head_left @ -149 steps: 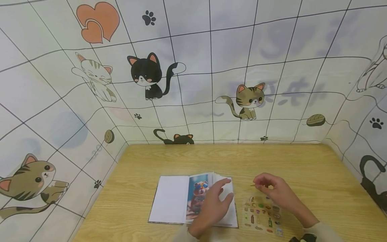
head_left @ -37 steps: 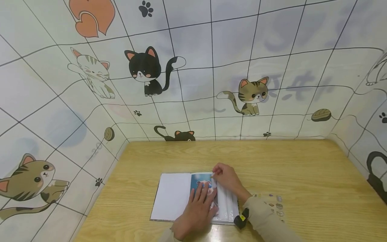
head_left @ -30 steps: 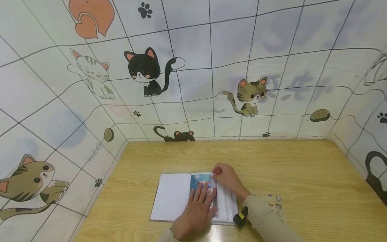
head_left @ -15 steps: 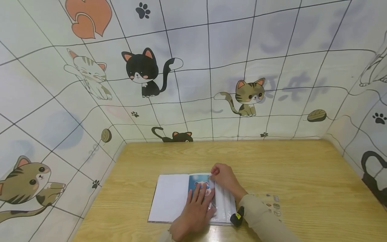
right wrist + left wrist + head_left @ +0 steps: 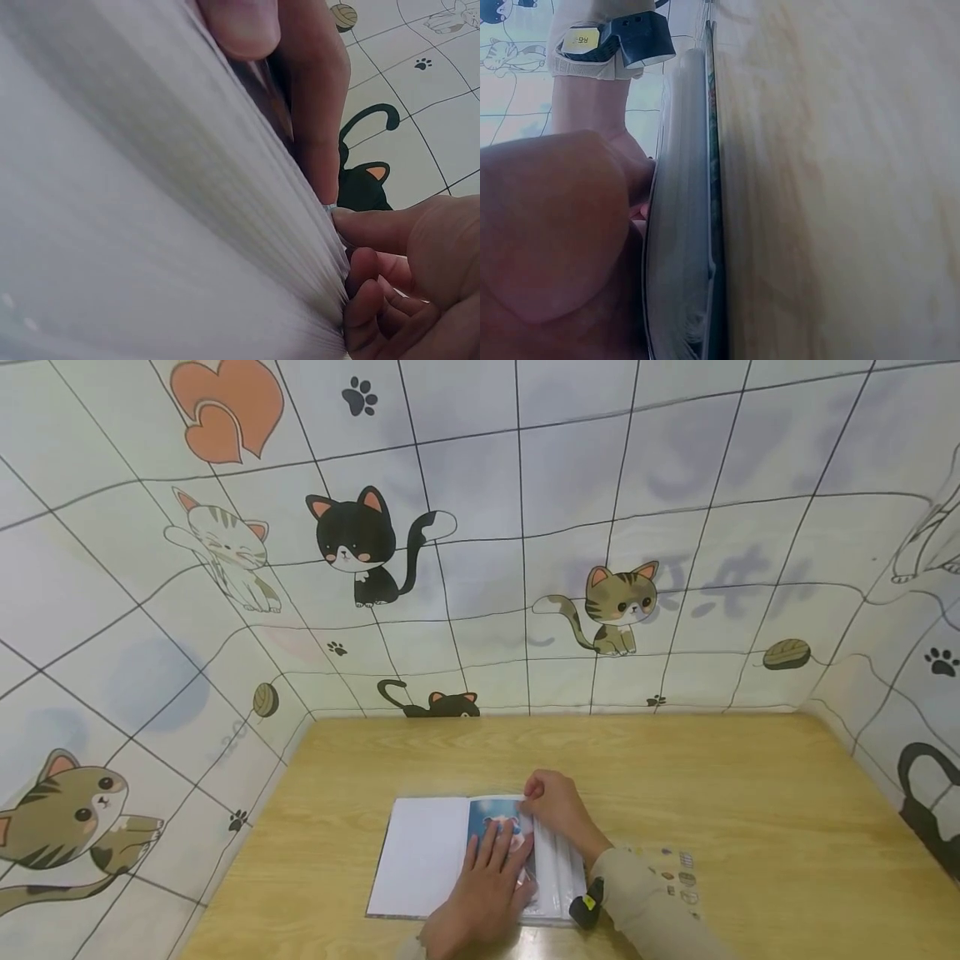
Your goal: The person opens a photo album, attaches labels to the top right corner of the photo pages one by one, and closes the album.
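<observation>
A photo album [image 5: 418, 858] lies spread on the table, a blank white side at left and clear-sleeved pages at right. Its picture [image 5: 487, 810] has a blue background and a furry animal, mostly covered by my left hand [image 5: 483, 889], which rests flat on it with fingers spread. At the picture's upper right corner, my right hand [image 5: 557, 806] pinches the page edge. In the right wrist view, its thumb presses the front while the other fingers curl by the bunched white pages [image 5: 150, 195]. A small brownish spot shows by the fingertips in the head view.
A clear sticker sheet [image 5: 686, 878] with small printed items lies right of the album, partly under the right sleeve [image 5: 645, 902]. A black wrist camera [image 5: 587, 903] sits close to the album's lower right corner. Cat-print walls [image 5: 480, 568] enclose the wooden table [image 5: 750, 810].
Five seconds ago the right hand held a small thing over the sticker sheet; it has since moved left to the picture's corner. The left hand has flattened onto the picture. Lately both stay nearly still.
</observation>
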Demonstrator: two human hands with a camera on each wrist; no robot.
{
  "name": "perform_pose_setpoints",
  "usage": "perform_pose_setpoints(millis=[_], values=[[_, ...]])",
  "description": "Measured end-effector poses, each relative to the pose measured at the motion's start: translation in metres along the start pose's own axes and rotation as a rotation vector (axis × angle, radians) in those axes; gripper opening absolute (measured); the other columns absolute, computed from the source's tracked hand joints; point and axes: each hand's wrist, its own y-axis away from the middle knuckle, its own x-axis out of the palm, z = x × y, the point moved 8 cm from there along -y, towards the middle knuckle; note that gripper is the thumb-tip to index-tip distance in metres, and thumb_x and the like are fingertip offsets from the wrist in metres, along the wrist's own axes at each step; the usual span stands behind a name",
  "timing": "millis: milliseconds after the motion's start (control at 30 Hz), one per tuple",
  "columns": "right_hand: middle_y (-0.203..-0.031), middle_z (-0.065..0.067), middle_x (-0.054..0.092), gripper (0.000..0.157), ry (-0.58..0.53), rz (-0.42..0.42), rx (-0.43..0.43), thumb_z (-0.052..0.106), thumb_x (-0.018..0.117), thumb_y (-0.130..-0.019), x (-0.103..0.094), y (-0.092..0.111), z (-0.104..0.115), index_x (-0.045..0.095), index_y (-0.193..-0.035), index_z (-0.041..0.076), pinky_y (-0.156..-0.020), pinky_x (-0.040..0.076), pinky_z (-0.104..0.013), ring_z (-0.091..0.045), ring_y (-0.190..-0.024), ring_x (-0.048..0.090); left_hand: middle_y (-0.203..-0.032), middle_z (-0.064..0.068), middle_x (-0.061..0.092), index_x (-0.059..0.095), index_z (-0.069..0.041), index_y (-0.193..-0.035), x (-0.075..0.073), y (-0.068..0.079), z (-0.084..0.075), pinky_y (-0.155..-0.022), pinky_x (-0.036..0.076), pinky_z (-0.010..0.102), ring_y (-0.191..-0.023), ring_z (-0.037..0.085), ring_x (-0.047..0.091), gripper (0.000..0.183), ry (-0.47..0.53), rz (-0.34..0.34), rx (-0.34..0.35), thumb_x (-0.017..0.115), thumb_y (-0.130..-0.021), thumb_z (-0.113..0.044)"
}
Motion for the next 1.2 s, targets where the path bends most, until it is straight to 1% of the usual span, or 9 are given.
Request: perform_pose_setpoints(millis=[133, 233, 367, 567, 767, 933, 1200], values=[[-0.076, -0.002, 0.062, 0.016, -0.001, 0.003, 0.003, 0.008, 0.079, -0.078, -0.001, 0.002, 0.000, 0.064, -0.081, 0.007, -0.060, 0.046, -0.030, -0.015, -0.069, 0.056, -0.165, 0.013, 0.015, 0.029, -0.018, -0.157, 0.000, 0.001, 0.000, -0.116, 0.021, 0.061, -0.152, 0.037, 0.011, 0.057, 0.018, 0.009, 0.002, 0.031, -0.106, -0.045], [-0.075, -0.001, 0.061, 0.016, -0.011, 0.007, 0.021, 0.009, 0.079, -0.078, 0.000, 0.002, -0.001, 0.064, -0.082, 0.007, -0.060, 0.045, -0.030, -0.016, -0.069, 0.055, -0.165, 0.013, 0.015, 0.028, -0.018, -0.157, -0.001, 0.002, 0.000, -0.116, 0.020, 0.061, -0.152, 0.037, 0.011, 0.057, 0.028, 0.015, 0.005, 0.030, -0.106, -0.045], [-0.074, -0.001, 0.061, 0.017, -0.009, 0.001, 0.033, 0.010, 0.080, -0.077, 0.001, 0.001, -0.003, 0.064, -0.081, 0.008, -0.059, 0.044, -0.029, -0.015, -0.068, 0.055, -0.165, 0.013, 0.016, 0.029, -0.018, -0.157, -0.001, 0.003, 0.000, -0.115, 0.021, 0.062, -0.151, 0.037, 0.011, 0.057, 0.028, 0.005, 0.005, 0.031, -0.106, -0.045], [-0.073, -0.001, 0.061, 0.019, 0.011, -0.017, 0.004, 0.007, 0.080, -0.076, 0.002, 0.001, -0.003, 0.062, -0.080, 0.008, -0.059, 0.045, -0.029, -0.015, -0.068, 0.055, -0.165, 0.012, 0.017, 0.031, -0.019, -0.156, 0.001, 0.003, 0.001, -0.115, 0.023, 0.061, -0.151, 0.036, 0.013, 0.057, 0.018, -0.009, -0.003, 0.032, -0.106, -0.045], [-0.074, -0.001, 0.060, 0.022, 0.032, -0.032, 0.008, 0.009, 0.082, -0.075, 0.001, 0.001, -0.006, 0.061, -0.080, 0.009, -0.058, 0.044, -0.029, -0.015, -0.067, 0.054, -0.165, 0.013, 0.017, 0.030, -0.018, -0.156, 0.002, 0.001, 0.001, -0.115, 0.022, 0.061, -0.151, 0.037, 0.013, 0.057, 0.025, -0.020, 0.008, 0.032, -0.106, -0.044], [-0.073, -0.001, 0.058, 0.022, 0.042, -0.023, 0.032, 0.011, 0.082, -0.076, 0.001, 0.000, -0.009, 0.061, -0.082, 0.009, -0.056, 0.042, -0.029, -0.015, -0.066, 0.052, -0.165, 0.014, 0.018, 0.031, -0.018, -0.156, 0.002, 0.001, 0.000, -0.114, 0.023, 0.062, -0.151, 0.037, 0.013, 0.056, 0.023, -0.027, 0.011, 0.033, -0.106, -0.044], [-0.076, -0.001, 0.059, 0.022, 0.026, -0.013, 0.036, 0.013, 0.082, -0.077, 0.002, 0.000, -0.011, 0.062, -0.084, 0.009, -0.058, 0.043, -0.029, -0.015, -0.068, 0.053, -0.165, 0.013, 0.017, 0.030, -0.019, -0.156, 0.002, 0.001, 0.001, -0.115, 0.022, 0.061, -0.151, 0.036, 0.013, 0.056, 0.028, -0.028, 0.008, 0.034, -0.106, -0.044]])
